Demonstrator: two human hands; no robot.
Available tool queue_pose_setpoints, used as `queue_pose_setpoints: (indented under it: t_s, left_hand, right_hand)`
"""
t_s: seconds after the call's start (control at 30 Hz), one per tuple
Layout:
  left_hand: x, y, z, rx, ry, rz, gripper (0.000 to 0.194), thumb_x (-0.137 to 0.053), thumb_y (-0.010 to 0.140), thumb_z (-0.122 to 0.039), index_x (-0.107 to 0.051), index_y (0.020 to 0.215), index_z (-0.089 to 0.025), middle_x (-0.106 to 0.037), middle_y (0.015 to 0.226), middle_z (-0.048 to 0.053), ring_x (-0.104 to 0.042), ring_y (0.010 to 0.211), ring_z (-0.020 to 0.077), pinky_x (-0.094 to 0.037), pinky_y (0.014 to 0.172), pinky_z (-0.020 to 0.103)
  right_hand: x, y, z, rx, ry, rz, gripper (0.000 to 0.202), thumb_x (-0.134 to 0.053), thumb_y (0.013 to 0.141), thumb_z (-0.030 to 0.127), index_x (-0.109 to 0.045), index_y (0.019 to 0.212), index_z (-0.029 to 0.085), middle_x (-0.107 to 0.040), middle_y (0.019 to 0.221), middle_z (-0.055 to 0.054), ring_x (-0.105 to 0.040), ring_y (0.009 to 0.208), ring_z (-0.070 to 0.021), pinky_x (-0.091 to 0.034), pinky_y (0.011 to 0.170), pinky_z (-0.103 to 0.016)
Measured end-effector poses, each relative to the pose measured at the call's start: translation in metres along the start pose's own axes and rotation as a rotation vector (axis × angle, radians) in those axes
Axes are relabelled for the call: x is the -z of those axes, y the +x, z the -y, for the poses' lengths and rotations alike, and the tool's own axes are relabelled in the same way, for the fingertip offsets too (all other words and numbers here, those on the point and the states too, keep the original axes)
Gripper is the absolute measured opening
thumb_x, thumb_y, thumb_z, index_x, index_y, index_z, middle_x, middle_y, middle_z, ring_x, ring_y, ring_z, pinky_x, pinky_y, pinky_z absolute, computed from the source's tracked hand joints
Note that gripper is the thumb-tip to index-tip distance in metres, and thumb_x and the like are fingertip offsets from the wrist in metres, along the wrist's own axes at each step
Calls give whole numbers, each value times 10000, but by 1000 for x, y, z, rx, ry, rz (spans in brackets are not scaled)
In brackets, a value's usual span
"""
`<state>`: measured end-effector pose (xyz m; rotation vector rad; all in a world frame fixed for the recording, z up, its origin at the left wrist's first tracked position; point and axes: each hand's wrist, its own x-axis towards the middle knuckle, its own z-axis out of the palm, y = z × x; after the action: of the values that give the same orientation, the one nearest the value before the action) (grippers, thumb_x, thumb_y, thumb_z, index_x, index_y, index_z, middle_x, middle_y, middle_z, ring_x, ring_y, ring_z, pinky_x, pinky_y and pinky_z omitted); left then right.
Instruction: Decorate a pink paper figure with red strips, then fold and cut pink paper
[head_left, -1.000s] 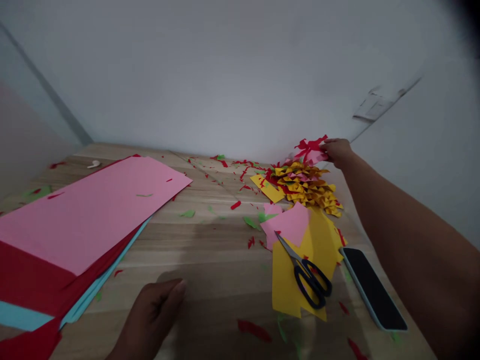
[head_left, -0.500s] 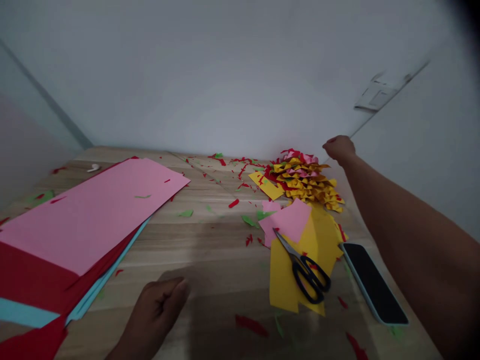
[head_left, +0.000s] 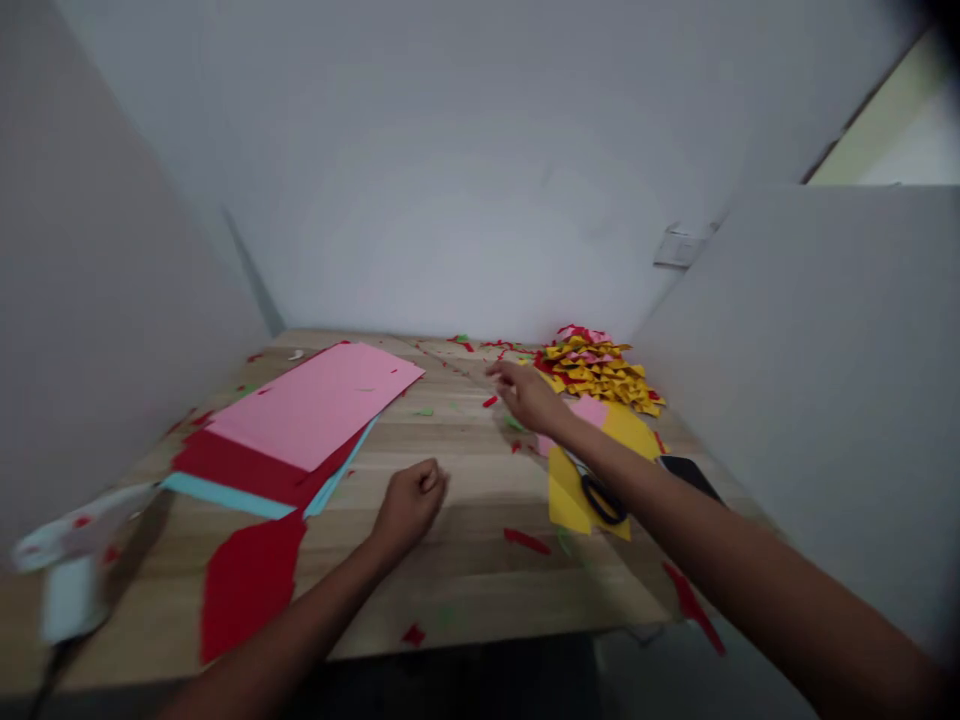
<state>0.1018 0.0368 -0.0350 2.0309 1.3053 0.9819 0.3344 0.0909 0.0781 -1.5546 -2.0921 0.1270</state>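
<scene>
Okay, your right hand (head_left: 529,395) hangs over the middle of the desk (head_left: 480,590), fingertips toward the left; its grip looks loosely spread, nothing visible in it. Your left hand (head_left: 411,503) is nearer you, grip curled with thumb and fingers pressed together; can't tell if anything small is inside.

Key relation: the pink sheet (head_left: 322,400) lies left of your right hand, and ahead and left of your left hand. Its long axis slants from near left to far right, so the far right corner sits nearest your right fingertips, and the near long edge faces your left hand. Both hands are apart from it; your left is nearer the stack's near side, your right nearer the far corner. Red paper (head_left: 232,465) and light blue paper (head_left: 229,492) show under the pink, poking out on the near side.

Off to the right, your forearm partly covers the scissors (head_left: 602,508), which lie on yellow paper (head_left: 566,500). A dark phone (head_left: 690,476) is just beyond. Folded pieces, mostly yellow, form a heap (head_left: 600,375) at far right. At left: a loose red piece (head_left: 247,585), a white corded tool (head_left: 71,590), blurred.
</scene>
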Motion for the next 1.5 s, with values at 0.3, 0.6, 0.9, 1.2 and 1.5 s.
queue_pose_setpoints:
  t_s: [0.3, 0.6, 0.9, 1.2, 1.5]
  left_hand:
    - [75, 8, -16, -320, 407, 267, 465, -576, 824, -149, -640, 1270, -258, -575, 1458, 63, -461, 1393, 232, -308, 1193, 404]
    - [149, 34, 77, 239, 726, 163, 727, -633, 823, -532, -533, 1398, -98, -456, 1526, 267, -458, 1382, 420, -408, 1077, 530]
    - [167, 41, 50, 209, 760, 153, 429, -532, 985, -535, -673, 1083, -142, -717, 1049, 82, -688, 927, 201, -542, 872, 404]
    - [194, 55, -68, -19, 854, -145, 406, -404, 1028, -343, -711, 1073, -81, -695, 1125, 95, -662, 1044, 229, -464, 870, 322]
    - [129, -29, -173, -436, 741, -27, 192, -594, 925, -254, -772, 997, -263, -721, 969, 55, -646, 883, 245, -397, 700, 288]
  right_hand:
    - [-41, -53, 58, 285, -54, 287, 408, -488, 1015, 412, -612, 1376, 268, -674, 1364, -86, -623, 1235, -240, -463, 1042, -378]
    - [1, -93, -48, -79, -274, 257, 283, -493, 957, 233, -755, 1045, 176, -779, 1083, -126, -707, 980, -254, -489, 815, -309]
    - [16, -136, -79, -235, -276, 111, 197, -541, 923, 238, -692, 1024, 161, -731, 957, -136, -672, 876, -260, -453, 736, -318]
    - [9, -122, -26, -22, -165, -180, 186, -533, 924, 288, -619, 1059, 193, -654, 1107, -160, -584, 1111, -326, -451, 976, -445]
    - [2, -107, 84, 377, 168, -405, 531, -657, 899, 299, -510, 1409, 331, -510, 1490, -121, -470, 1385, -322, -400, 1122, -548]
